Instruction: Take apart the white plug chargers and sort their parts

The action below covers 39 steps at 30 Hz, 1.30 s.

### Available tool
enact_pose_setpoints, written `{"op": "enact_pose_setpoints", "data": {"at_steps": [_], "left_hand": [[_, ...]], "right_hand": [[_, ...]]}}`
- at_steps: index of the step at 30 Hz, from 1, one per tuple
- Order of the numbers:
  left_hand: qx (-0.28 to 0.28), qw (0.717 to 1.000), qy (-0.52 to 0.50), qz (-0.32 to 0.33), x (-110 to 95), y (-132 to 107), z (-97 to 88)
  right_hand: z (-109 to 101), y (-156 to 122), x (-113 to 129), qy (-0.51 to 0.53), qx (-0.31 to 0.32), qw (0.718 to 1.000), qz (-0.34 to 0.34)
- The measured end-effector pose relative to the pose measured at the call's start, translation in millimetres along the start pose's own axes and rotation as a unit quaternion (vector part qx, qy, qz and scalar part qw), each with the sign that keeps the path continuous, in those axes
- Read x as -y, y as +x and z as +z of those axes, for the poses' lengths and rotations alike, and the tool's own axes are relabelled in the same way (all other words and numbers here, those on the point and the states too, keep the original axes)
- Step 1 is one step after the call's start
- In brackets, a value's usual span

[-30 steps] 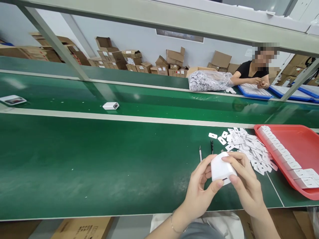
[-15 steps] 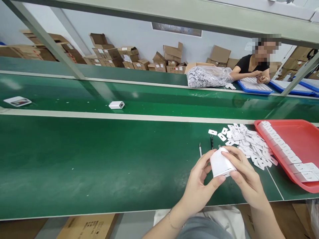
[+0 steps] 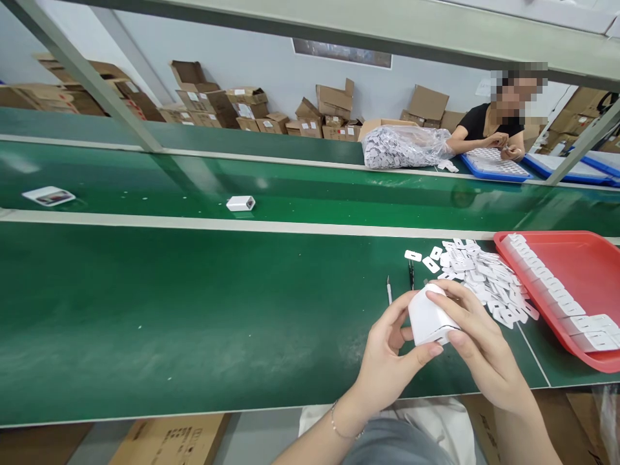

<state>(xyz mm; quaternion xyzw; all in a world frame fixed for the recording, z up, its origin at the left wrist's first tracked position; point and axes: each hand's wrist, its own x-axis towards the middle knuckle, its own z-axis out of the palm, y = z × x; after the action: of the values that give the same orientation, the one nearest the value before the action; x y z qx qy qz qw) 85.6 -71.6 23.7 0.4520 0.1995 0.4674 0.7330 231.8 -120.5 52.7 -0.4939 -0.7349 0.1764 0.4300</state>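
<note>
Between both hands, just above the green bench, is a small white plastic housing (image 3: pixel 429 316) with a rounded end. My left hand (image 3: pixel 387 361) grips its left side and lower edge, fingers partly hidden behind it. On the right side, my right hand (image 3: pixel 484 345) presses its thumb and fingers against the housing. A thin dark seam shows near the right thumb. Beyond the hands lie a craft knife (image 3: pixel 389 290) and dark tweezers (image 3: pixel 411 274), partly covered by the housing. A pile of flat white slotted plates (image 3: pixel 484 278) spreads behind my right hand.
A red tray (image 3: pixel 576 258) at the right holds a row of white housings (image 3: pixel 545 278). The conveyor belt (image 3: pixel 314 206) carries a white box-shaped piece (image 3: pixel 241 203) and a flat card-like item (image 3: pixel 48 196). Opposite, a person (image 3: pixel 489 132) works over a blue tray (image 3: pixel 494 171) beside a bag of parts (image 3: pixel 404 148).
The two items on the conveyor have moved right. My hands keep hold of the housing, which has tilted slightly. The person's hands opposite have shifted a little.
</note>
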Motion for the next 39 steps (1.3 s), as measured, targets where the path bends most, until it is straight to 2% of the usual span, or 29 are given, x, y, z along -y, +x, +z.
{"op": "enact_pose_setpoints", "data": {"at_steps": [4,9,14,17,20,24,27,29,31,33,35,39], "left_hand": [[-0.011,1.000,0.011,0.009,1.1,0.4,-0.3],[-0.023,0.998,0.032,0.046,3.4,-2.6,-1.0],[-0.040,0.996,0.053,0.054,3.6,2.1,-0.5],[-0.047,0.998,0.033,0.002,3.0,9.5,-1.1],[-0.024,0.995,-0.055,-0.076,4.5,13.9,-3.3],[-0.006,0.977,-0.149,-0.153,10.7,10.6,-5.3],[0.002,0.966,-0.154,-0.208,13.8,10.5,-6.4],[-0.012,0.969,-0.114,-0.218,12.9,16.8,-7.3],[-0.050,0.978,-0.054,-0.195,10.2,27.8,-6.8],[-0.089,0.985,0.012,-0.145,7.2,40.2,-3.4],[-0.103,0.988,0.073,-0.090,5.6,50.0,2.6],[-0.119,0.980,0.154,-0.031,6.9,56.7,15.7]], "right_hand": [[0.3,1.7,-2.2,-0.014,0.009,1.000,-0.018],[10.5,6.6,-6.5,0.010,-0.040,0.996,-0.082],[19.4,12.0,-10.4,0.026,-0.089,0.993,-0.069],[19.0,12.6,-16.9,0.036,-0.105,0.994,0.006],[15.7,9.6,-27.0,0.055,-0.082,0.992,0.079],[14.0,2.0,-43.1,0.138,-0.047,0.980,0.133],[13.5,-3.6,-49.8,0.187,-0.074,0.967,0.158],[11.7,-6.5,-48.3,0.181,-0.091,0.966,0.160],[9.6,-8.6,-42.1,0.158,-0.069,0.972,0.157],[8.9,-10.0,-34.0,0.131,-0.027,0.980,0.146],[9.3,-11.3,-27.5,0.109,-0.001,0.985,0.133],[8.8,-13.0,-24.6,0.064,-0.006,0.994,0.092]]}}
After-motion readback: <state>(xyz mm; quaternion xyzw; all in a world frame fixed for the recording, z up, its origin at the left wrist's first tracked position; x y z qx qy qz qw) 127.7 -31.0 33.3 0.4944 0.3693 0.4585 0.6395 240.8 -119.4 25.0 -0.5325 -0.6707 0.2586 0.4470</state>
